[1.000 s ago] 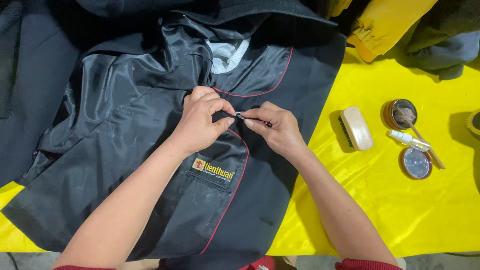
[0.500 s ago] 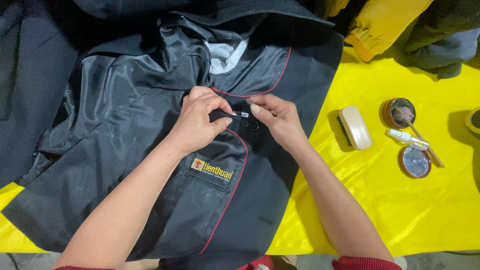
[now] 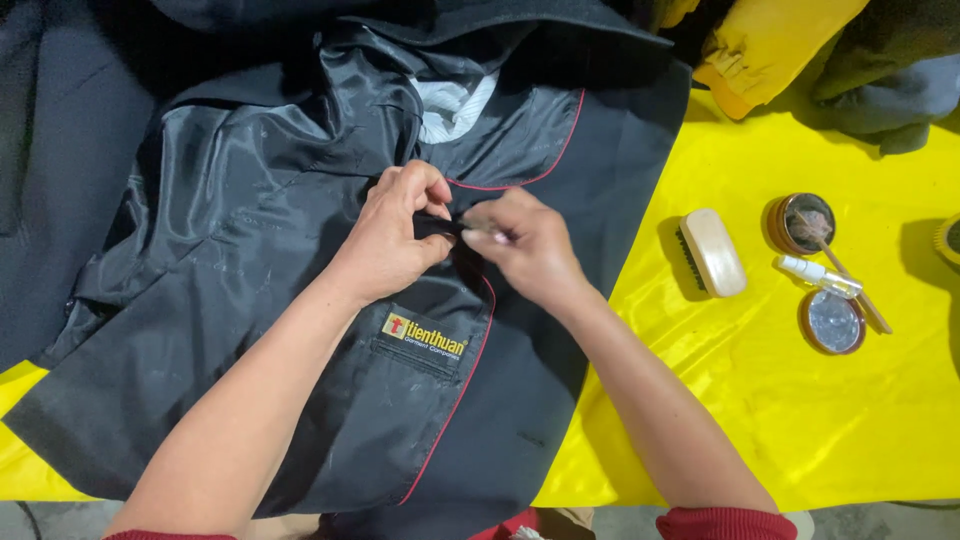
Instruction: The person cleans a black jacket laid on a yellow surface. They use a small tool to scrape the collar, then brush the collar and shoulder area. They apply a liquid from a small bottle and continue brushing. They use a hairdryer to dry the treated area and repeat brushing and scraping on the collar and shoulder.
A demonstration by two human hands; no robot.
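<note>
Right at the centre, left hand pinching a dark fold of the black jacket, right hand at three o'clock, touching, gripping something small, unclear what.

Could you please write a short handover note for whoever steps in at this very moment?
Left hand: grip pinches a fold of the dark jacket lining near the red piping.
Right hand: grip shut on a small slim tool, its tip at that fold; what kind is unclear.
Jacket lies open, lining up, on the yellow tablecloth.
To the right: brush, open tin, its lid.
Work at the fold is under way; how much is done cannot be told.
</note>
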